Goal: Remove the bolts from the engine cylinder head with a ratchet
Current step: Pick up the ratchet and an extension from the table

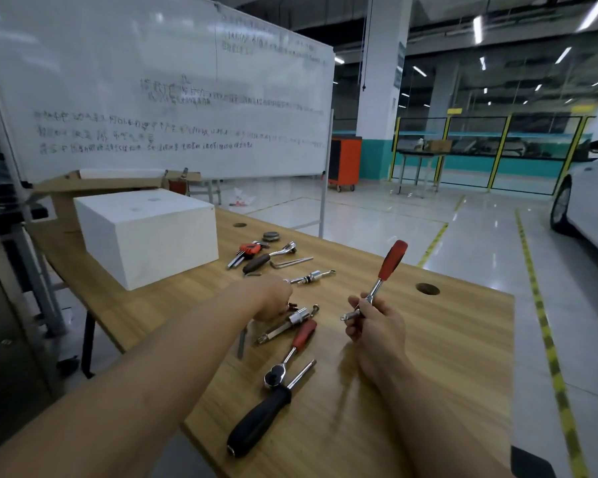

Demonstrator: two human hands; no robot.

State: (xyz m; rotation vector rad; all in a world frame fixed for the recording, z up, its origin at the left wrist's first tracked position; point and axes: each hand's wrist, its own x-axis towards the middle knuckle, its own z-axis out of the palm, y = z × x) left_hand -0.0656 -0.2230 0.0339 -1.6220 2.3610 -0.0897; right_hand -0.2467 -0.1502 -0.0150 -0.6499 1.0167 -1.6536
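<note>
Head view:
- The ratchet [391,260] is held off the table [446,381] by the right hand [377,327]. The fingers are wrapped tight round the chrome neck just under the head, and the red grip is pointed up and away.
- A short chrome stub [348,317] is seen sticking out to the left of that fist. Whether it is a socket or the bare drive cannot be told.
- The left hand [273,298] is lowered among the loose tools, knuckles up and fingers curled down out of sight. It cannot be told whether anything is pinched.
- Small dark bits [292,307] and a chrome extension [292,322] are found just beside that hand.
- A spare ratchet [299,341] and a black-handled driver [256,422] are laid nearer the person. Hex keys [247,250] are laid further off, near a white box [145,236].
- The cylinder head and its bolts are not in view, so no bolt can be counted as loosened or removed.
- The step in hand is judged to be tool preparation: a socket or bit is probably being picked out for the ratchet.
- For the next move, a piece of the right size is to be chosen and pushed squarely onto the drive until seated.
- The ratchet direction is then to be set for loosening, and the tool carried to the cylinder head.
</note>
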